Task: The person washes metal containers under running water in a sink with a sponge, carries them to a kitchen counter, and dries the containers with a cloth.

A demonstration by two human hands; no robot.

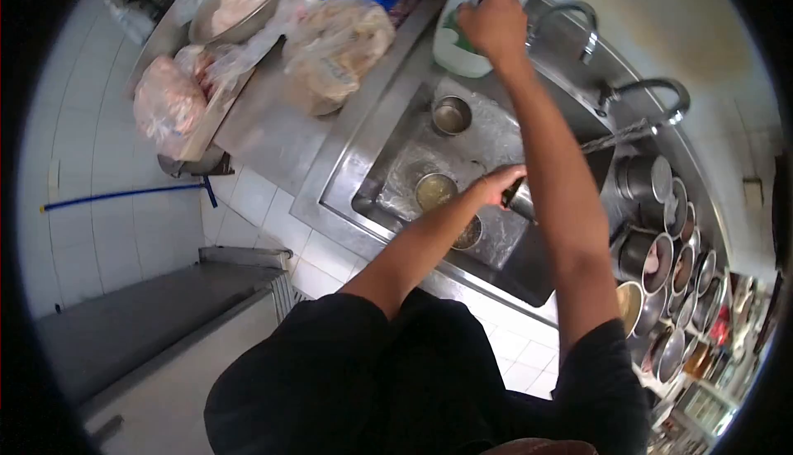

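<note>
In the head view, my left hand (500, 184) grips a metal container (522, 201) over the sink, partly hidden behind my right forearm. My right hand (496, 19) is at the far end of the sink, over a white plastic tub (464, 60) with green on its side or inside. Its fingers are bent, and whatever they hold is hidden. In the steel sink (363, 199) stand a small round metal bowl (452, 115), a second bowl (435, 191) with cloudy liquid, and a third (469, 234) partly behind my left forearm.
Water runs from the nearer faucet (661, 96); another faucet (578, 13) stands beyond. Stacked metal pots (648, 178) crowd the right counter. At left are plastic bags (339, 50), a bowl of pale meat (235, 9) and a bag of meat (169, 100). A blue-handled squeegee (124, 199) leans by the wall.
</note>
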